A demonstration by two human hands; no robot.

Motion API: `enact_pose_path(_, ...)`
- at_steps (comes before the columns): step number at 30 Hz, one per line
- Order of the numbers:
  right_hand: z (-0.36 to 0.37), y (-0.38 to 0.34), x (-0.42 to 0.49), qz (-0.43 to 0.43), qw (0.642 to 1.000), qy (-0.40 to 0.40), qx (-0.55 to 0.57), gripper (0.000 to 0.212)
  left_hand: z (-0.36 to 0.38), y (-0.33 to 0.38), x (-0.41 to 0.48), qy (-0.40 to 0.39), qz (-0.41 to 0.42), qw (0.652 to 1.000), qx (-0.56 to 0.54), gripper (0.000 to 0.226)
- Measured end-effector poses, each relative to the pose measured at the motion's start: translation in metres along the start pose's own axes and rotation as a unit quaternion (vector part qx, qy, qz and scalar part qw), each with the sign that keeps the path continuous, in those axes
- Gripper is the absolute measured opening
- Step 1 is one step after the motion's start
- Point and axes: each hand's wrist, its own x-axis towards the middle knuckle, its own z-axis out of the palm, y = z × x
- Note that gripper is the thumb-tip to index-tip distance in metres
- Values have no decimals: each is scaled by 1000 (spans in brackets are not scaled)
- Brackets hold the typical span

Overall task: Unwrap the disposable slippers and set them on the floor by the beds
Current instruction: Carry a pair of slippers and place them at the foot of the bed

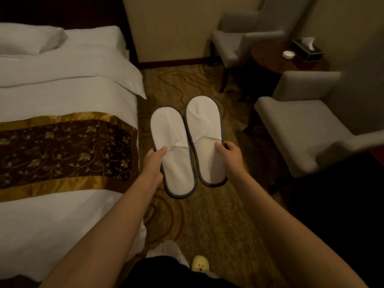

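1. Left hand [154, 157] grips the left slipper [172, 154] at its outer edge, about mid-length: thumb on top of the white upper, fingers hidden underneath.
2. Right hand [230, 152] grips the right slipper [204, 140] the same way on its outer edge: thumb on top, fingers curled under the rim.
3. Both slippers are unwrapped, held side by side in the air above the carpet [218, 215], toes pointing away from the person, inner edges almost touching. The right one sits slightly further forward.
4. Slipper build: flat elongated oval, white soft non-woven-looking fabric, creased toe band, thin dark grey piping round the sole edge. No readable logo or print.
5. Carpet: tan-gold pile with dark red looping line pattern.
6. Bed [62, 84] just left of the slippers: white sheets, white pillow [27, 41] at the head, glossy gold-edged runner [62, 150] with dark brown leaf embroidery across it.
7. Right side: two grey upholstered armchairs [301, 129], boxy shape, dark legs. Between them is a round dark wood table [270, 59] carrying a black tissue box [307, 50] and a small white dish [288, 54]. No legible text on the box.
8. Bottom edge: a yellow plush slipper [200, 265] with a face on it, on the person's foot.
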Motion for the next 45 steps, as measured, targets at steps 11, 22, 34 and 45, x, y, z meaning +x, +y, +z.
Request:
enact_pose_path(11, 107, -30, 180, 17, 996, -87, -30, 15, -5, 69, 166, 48, -45, 996, -59, 51)
enact_pose_path(22, 177, -84, 347, 41, 989, -117, -79, 25, 26, 150, 301, 61, -93, 987, -114, 37)
enact_pose_path(34, 273, -109, 597, 2, 920, -328, -214, 23, 98, 171, 480, 224, -75, 933, -271, 32)
enact_pose_path(45, 339, -111, 679, 59, 833, -481, -267, 32, 118, 166, 529, 317, -60, 894, -309, 42)
